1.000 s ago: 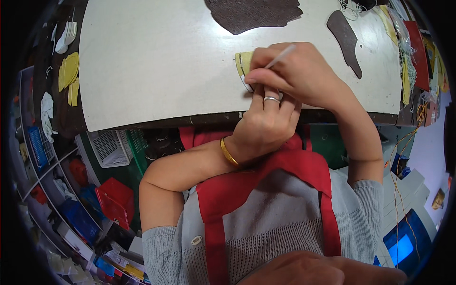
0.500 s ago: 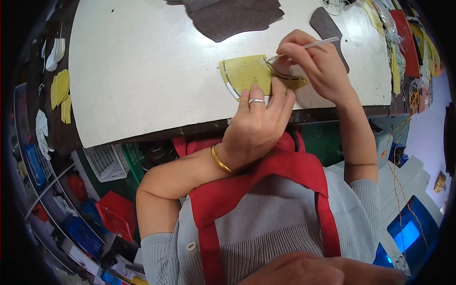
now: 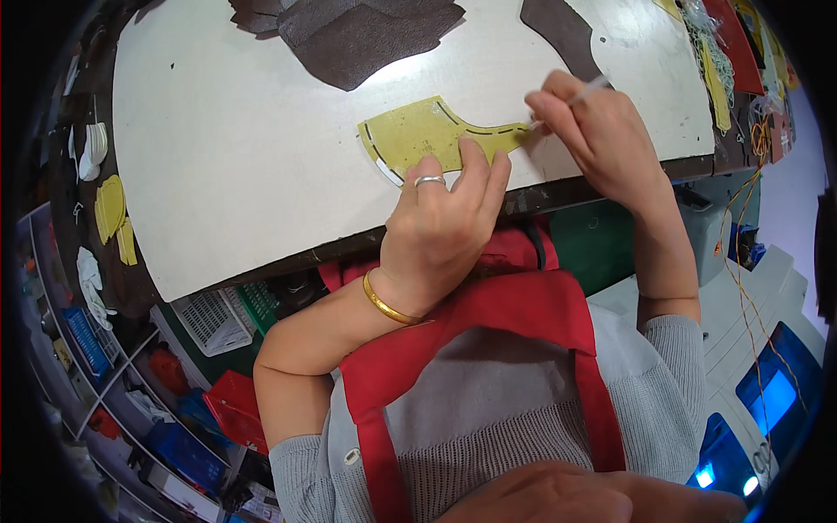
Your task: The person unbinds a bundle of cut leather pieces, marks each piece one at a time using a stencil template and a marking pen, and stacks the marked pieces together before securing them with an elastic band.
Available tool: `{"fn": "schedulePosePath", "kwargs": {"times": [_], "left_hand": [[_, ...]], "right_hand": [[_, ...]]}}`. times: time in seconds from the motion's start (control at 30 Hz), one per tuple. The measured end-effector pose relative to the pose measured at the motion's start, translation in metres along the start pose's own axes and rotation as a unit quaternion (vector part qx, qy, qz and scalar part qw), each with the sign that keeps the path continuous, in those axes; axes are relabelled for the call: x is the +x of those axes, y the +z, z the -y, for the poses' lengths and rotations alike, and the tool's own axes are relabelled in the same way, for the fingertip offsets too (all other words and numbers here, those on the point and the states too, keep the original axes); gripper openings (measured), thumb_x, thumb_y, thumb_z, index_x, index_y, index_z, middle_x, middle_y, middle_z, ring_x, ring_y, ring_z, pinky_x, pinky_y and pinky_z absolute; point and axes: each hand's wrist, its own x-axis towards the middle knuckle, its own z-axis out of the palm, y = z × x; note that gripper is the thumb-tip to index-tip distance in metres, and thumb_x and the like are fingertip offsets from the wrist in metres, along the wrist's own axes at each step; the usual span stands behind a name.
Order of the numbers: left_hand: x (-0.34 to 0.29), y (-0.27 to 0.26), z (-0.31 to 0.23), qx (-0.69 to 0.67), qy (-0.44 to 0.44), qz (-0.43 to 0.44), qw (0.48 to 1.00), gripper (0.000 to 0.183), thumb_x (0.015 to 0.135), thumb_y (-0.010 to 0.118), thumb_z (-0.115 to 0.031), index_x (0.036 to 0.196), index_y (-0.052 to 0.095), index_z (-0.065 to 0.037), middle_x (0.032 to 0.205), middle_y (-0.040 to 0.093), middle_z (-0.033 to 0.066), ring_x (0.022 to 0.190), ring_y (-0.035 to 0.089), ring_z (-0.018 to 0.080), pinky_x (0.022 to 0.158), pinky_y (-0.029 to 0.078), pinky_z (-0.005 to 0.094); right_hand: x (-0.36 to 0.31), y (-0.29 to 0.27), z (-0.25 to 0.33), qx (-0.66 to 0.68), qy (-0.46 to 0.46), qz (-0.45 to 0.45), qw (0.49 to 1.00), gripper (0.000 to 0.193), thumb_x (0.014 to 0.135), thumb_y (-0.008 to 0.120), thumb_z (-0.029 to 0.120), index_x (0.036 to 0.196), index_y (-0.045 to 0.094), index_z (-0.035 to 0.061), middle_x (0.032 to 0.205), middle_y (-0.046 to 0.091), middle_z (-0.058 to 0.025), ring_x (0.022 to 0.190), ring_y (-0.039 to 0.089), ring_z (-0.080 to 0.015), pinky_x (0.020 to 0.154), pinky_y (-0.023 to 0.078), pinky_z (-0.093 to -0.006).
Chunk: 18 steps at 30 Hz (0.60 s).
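A yellow pattern piece [image 3: 410, 131] with a narrow tail to the right lies flat near the table's front edge. Dark dashes run along its left and curved upper edges, with one white strip at the lower left. My left hand [image 3: 443, 205], wearing a ring and a gold bangle, rests spread fingertips on the piece's lower part. In my right hand [image 3: 597, 139] a thin whitish pen-like stick [image 3: 589, 88] is pinched, its lower end at the tip of the tail. The fingers partly hide that end.
Dark brown leather pieces [image 3: 362, 39] are stacked at the far side of the white table [image 3: 227, 174]; another leather piece [image 3: 567, 35] lies far right. Yellow patterns [image 3: 111, 209] and a white glove [image 3: 91, 283] sit at the left edge. Cords and bags [image 3: 711, 61] clutter the right.
The stick's tip has travelled from the piece's upper corner along the curved edge to the tail's right end. My left hand still presses on the piece. The whole view has shifted somewhat.
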Motion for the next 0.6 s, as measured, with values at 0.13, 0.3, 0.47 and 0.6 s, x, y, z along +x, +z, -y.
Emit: {"fn": "schedulePosePath", "kwargs": {"times": [0.13, 0.3, 0.47, 0.6], "left_hand": [[-0.001, 0.002, 0.007, -0.025, -0.025, -0.037, 0.999, 0.029, 0.081, 0.068, -0.017, 0.109, 0.073, -0.016, 0.107, 0.071, -0.001, 0.075, 0.062, 0.0177, 0.055, 0.051, 0.0243], [-0.003, -0.005, 0.025, -0.066, -0.008, 0.001, 0.998, 0.024, 0.08, 0.072, -0.014, 0.104, 0.071, -0.012, 0.102, 0.069, 0.0027, 0.08, 0.064, 0.0194, 0.06, 0.053, 0.0277], [0.023, 0.009, 0.072, -0.109, -0.107, -0.077, 0.985, 0.046, 0.077, 0.076, -0.009, 0.119, 0.061, 0.001, 0.115, 0.062, 0.0185, 0.104, 0.06, 0.037, 0.089, 0.051, 0.0445], [0.011, 0.002, 0.073, -0.114, -0.086, 0.0, 0.99, 0.035, 0.077, 0.075, -0.008, 0.11, 0.065, 0.0, 0.108, 0.065, 0.0134, 0.1, 0.062, 0.0328, 0.085, 0.052, 0.0413]], "right_hand": [[0.02, 0.018, 0.012, 0.148, -0.06, -0.085, 0.983, 0.021, 0.101, 0.056, 0.022, 0.096, 0.064, 0.0028, 0.07, 0.065, -0.0147, 0.073, 0.067, -0.0386, 0.067, 0.054, -0.0464], [0.019, 0.017, 0.023, 0.026, 0.047, 0.11, 0.992, 0.024, 0.093, 0.069, 0.025, 0.093, 0.066, 0.0014, 0.083, 0.068, -0.0138, 0.078, 0.064, -0.0323, 0.07, 0.052, -0.0363], [-0.006, -0.016, -0.046, 0.26, 0.226, -0.006, 0.939, 0.016, 0.09, 0.072, 0.013, 0.098, 0.072, -0.0014, 0.082, 0.07, -0.0016, 0.078, 0.063, -0.0077, 0.072, 0.052, -0.0249], [-0.026, -0.031, -0.087, 0.123, 0.212, -0.172, 0.954, 0.021, 0.098, 0.068, 0.019, 0.108, 0.073, 0.0006, 0.091, 0.072, -0.002, 0.082, 0.064, -0.0099, 0.077, 0.051, -0.0245]]}}
